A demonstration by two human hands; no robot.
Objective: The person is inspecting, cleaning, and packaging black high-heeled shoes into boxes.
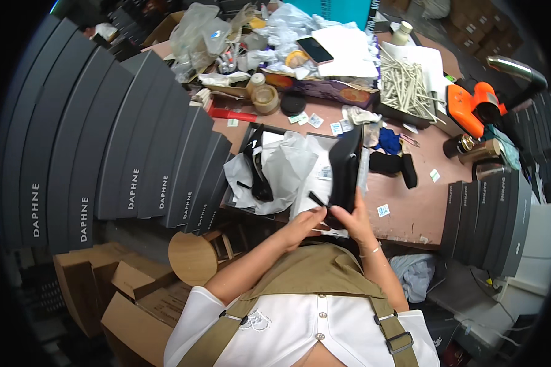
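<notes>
A black high-heeled shoe (345,162) is held upright over the right side of an open shoebox (239,199), its toe pointing away from me. My right hand (357,225) wraps round the back of the shoe, thumb on its near end. Close by the slim heel, my left hand (306,226) is closed with its fingertips against the shoe; part of its grip is hidden. The matching black shoe (259,168) lies in the left of the box, on crumpled white tissue paper (291,165).
Stacks of dark grey shoeboxes (122,134) rise at left, with more boxes (487,214) at right. On the table are tape rolls (265,99), a tray of pale sticks (407,85), an orange tool (465,110), a phone (315,51) and black cloth (389,164). Cartons (147,309) and a stool (193,258) stand below left.
</notes>
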